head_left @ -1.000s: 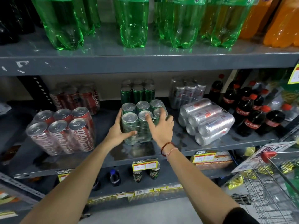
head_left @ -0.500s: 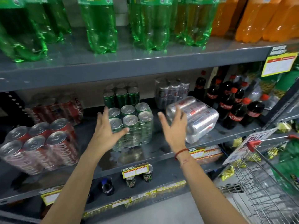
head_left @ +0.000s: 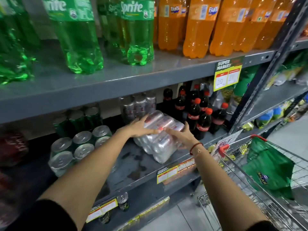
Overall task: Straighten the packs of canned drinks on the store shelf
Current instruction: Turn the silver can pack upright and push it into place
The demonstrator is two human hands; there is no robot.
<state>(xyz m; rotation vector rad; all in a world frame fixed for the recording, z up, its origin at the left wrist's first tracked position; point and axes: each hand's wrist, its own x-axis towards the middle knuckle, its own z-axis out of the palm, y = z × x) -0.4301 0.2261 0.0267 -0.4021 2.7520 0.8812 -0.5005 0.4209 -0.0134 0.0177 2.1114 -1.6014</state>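
A shrink-wrapped pack of silver cans (head_left: 158, 145) lies tipped on its side on the grey middle shelf (head_left: 133, 165). My left hand (head_left: 138, 128) rests on its upper left side, fingers spread over the cans. My right hand (head_left: 180, 135) presses its right side, thumb up. Left of them the green can pack (head_left: 78, 147) stands upright with nothing touching it. A red can pack (head_left: 11, 148) is blurred at the far left. More silver cans (head_left: 138, 105) and green cans (head_left: 80, 120) stand at the back.
Cola bottles (head_left: 200, 112) with red caps stand close to the right of the silver pack. Green and orange bottles (head_left: 196, 25) fill the upper shelf. A wire cart (head_left: 260, 194) with a green bag sits at the lower right. Loose cans (head_left: 122, 200) stand on the lower shelf.
Both hands left the green pack and moved right onto the silver pack lying on its side. The view has swung to the right.
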